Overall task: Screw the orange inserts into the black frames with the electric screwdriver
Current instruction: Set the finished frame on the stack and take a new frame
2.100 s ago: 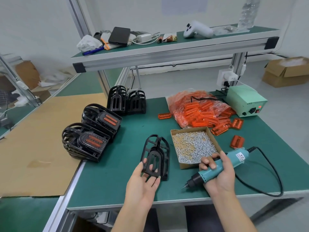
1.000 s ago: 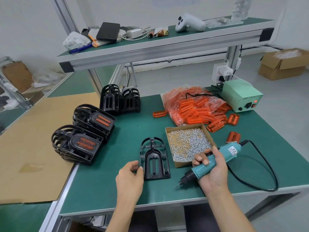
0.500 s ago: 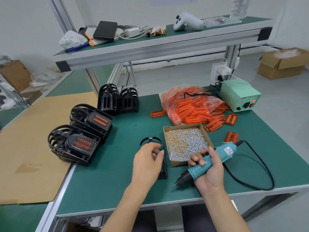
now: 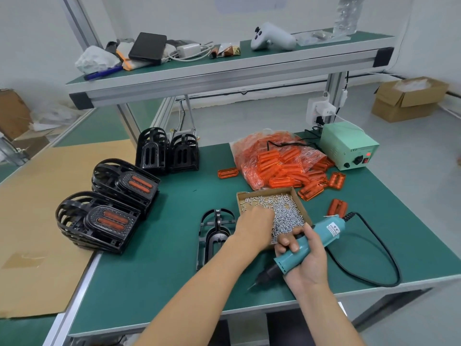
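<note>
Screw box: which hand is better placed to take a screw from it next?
The left hand: it already reaches into the cardboard screw box, over the screws. The right hand grips the electric screwdriver.

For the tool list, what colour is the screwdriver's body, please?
Teal, on the screwdriver, head view.

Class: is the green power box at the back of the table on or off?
On: a red light glows on the front of the power box.
</note>
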Demonstrator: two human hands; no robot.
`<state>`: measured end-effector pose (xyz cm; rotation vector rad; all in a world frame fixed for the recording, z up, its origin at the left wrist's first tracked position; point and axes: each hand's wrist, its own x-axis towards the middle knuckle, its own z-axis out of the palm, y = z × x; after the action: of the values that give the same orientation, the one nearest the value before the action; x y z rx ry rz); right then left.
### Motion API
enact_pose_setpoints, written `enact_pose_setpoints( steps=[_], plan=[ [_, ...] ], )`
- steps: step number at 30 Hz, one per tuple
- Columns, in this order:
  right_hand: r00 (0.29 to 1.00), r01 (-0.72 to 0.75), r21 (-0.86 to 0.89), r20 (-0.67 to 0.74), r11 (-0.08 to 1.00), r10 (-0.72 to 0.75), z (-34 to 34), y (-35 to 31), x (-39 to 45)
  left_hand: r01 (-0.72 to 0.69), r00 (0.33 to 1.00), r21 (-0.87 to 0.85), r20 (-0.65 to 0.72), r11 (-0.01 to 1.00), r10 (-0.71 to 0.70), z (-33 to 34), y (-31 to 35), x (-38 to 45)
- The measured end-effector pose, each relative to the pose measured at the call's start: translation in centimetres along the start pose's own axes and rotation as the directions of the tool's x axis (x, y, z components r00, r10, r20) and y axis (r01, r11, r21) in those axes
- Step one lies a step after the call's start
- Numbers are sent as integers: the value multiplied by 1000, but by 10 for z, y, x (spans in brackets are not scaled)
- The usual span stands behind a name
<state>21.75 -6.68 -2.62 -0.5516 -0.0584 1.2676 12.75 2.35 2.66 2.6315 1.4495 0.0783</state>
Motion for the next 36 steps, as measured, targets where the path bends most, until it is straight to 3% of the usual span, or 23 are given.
enact_pose_setpoints(
  steps=[19, 25, 29, 36],
  plan=[
    [1000, 14, -25, 3, 1000, -14, 3, 0, -2, -39, 999, -118, -6, 992, 39, 9, -13, -2],
    [1000, 12, -21, 0, 1000, -12, 2, -1, -1, -65, 974, -239, -225, 969, 10, 13, -16, 24],
    [1000, -8, -8, -3, 1000, 8, 0, 0, 1, -141, 942, -102, -319, 985, 102, 6, -17, 61],
    [1000, -4, 4, -12, 1000, 4, 0, 1, 1, -133, 978, 42, -156, 990, 138, -5, -4, 108]
  ],
)
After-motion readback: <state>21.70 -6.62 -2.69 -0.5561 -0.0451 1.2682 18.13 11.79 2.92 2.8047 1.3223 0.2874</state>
